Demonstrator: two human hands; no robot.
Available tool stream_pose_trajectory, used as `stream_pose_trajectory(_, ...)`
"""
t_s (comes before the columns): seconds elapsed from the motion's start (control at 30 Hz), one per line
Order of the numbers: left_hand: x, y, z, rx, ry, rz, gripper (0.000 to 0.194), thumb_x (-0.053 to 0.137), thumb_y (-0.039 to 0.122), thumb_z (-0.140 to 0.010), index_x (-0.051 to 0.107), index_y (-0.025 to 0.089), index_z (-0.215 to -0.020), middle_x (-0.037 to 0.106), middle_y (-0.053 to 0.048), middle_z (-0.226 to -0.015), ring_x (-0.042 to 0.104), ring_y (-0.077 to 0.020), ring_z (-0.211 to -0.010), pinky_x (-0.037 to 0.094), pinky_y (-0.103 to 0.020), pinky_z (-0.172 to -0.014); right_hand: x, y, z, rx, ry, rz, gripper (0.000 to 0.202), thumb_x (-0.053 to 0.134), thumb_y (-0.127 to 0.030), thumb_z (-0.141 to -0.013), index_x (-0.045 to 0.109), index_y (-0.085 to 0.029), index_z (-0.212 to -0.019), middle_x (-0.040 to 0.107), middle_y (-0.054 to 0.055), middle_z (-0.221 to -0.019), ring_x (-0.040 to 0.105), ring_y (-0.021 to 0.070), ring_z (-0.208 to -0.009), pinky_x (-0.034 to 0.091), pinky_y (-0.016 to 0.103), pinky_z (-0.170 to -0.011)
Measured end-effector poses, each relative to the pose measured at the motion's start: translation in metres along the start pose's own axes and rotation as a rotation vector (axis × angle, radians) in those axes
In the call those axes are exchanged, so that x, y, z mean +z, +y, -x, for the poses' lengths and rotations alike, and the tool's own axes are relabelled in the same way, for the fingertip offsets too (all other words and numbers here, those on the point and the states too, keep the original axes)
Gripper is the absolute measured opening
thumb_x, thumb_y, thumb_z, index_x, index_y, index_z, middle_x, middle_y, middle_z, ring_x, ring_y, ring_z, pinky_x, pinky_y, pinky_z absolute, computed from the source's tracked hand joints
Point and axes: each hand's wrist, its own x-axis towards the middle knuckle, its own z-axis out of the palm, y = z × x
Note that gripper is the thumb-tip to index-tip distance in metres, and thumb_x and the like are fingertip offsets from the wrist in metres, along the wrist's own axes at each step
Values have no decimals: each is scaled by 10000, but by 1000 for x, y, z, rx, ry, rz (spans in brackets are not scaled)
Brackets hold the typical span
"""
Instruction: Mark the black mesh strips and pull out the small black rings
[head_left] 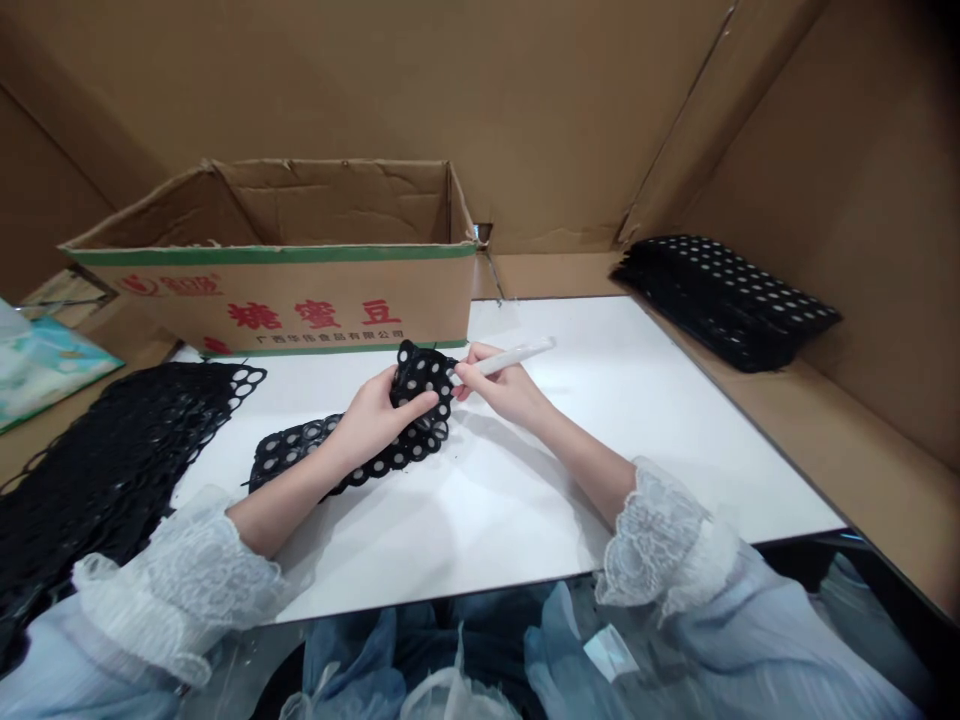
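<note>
A strip of black lace fabric (386, 458) with round pale dots lies on the white board (600, 430), its right end lifted and folded up. My left hand (371, 420) grips that raised end, the thumb on top and the other fingers behind it. At the lace's upper right edge, my right hand (499, 382) is closed around a slim white pen-like tool (525, 352). The tool's rear end points up and to the right. Its working tip is hidden by my fingers and the lace, so I cannot tell whether it touches the fabric.
Behind the lace stands an open cardboard box (322, 300) with red lettering and a green rim. A heap of black openwork lace (127, 430) spreads along the left. Folded dotted black pieces (731, 295) are stacked at the right, near the cardboard wall. A blue-green packet (52, 365) lies far left.
</note>
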Motion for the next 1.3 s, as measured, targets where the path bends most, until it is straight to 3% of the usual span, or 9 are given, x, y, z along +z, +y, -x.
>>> stream_pose_trajectory(0.13, -1, 3, 0, -83, -76, -8, 361, 582, 445, -690, 601, 135, -875, 652, -46, -869, 587, -226, -790, 440, -293, -667, 2, 0, 1, 1, -26, -24, 238, 459, -368, -814, 403, -183, -676, 537, -19, -591, 561, 112, -588, 410, 236, -566)
stream_pose_trajectory(0.3, 0, 4, 1, -96, -26, -48, 279, 541, 401, -726, 595, 130, -772, 640, -36, -770, 581, -215, -744, 427, -288, -649, 4, -3, 3, -36, -34, 66, 245, 440, -368, -825, 398, -182, -671, 458, -36, -601, 410, 70, -492, 315, 218, -481)
stream_pose_trajectory(0.47, 0, 7, 3, -96, -62, 53, 314, 524, 410, -746, 599, 140, -888, 652, -40, -869, 580, -220, -818, 434, -288, -692, 6, -6, 4, -149, -1, 160, 243, 439, -325, -828, 372, -183, -643, 359, -39, -590, 333, 85, -547, 265, 235, -516)
stream_pose_trajectory(0.6, 1, 7, 3, -90, -113, 62, 359, 574, 449, -705, 612, 143, -890, 651, -30, -834, 578, -209, -782, 435, -279, -673, 4, -7, 4, -181, -30, 179, 254, 430, -321, -833, 340, -185, -638, 319, -41, -598, 308, 87, -560, 251, 238, -527)
stream_pose_trajectory(1.07, 2, 8, 5, -140, -95, 137, 314, 615, 398, -685, 627, 157, -886, 659, -28, -848, 585, -198, -805, 431, -276, -711, -10, -12, 1, -149, -219, 201, 282, 415, -356, -842, 317, -187, -638, 282, -42, -599, 275, 87, -562, 228, 234, -518)
stream_pose_trajectory(1.17, 3, 7, 5, -137, -103, 110, 289, 597, 385, -694, 622, 143, -851, 656, -31, -821, 585, -202, -795, 428, -283, -712, -4, -8, 1, -214, -215, 302, 275, 395, -322, -850, 288, -191, -633, 297, -34, -610, 299, 97, -581, 256, 239, -545)
stream_pose_trajectory(1.3, 5, 2, 3, -110, -71, 51, 281, 580, 392, -693, 600, 126, -782, 635, -27, -761, 570, -198, -735, 417, -279, -654, 9, -1, 1, -380, -101, 661, 192, 360, -222, -852, 332, -186, -665, 413, 12, -710, 376, 143, -734, 286, 291, -700)
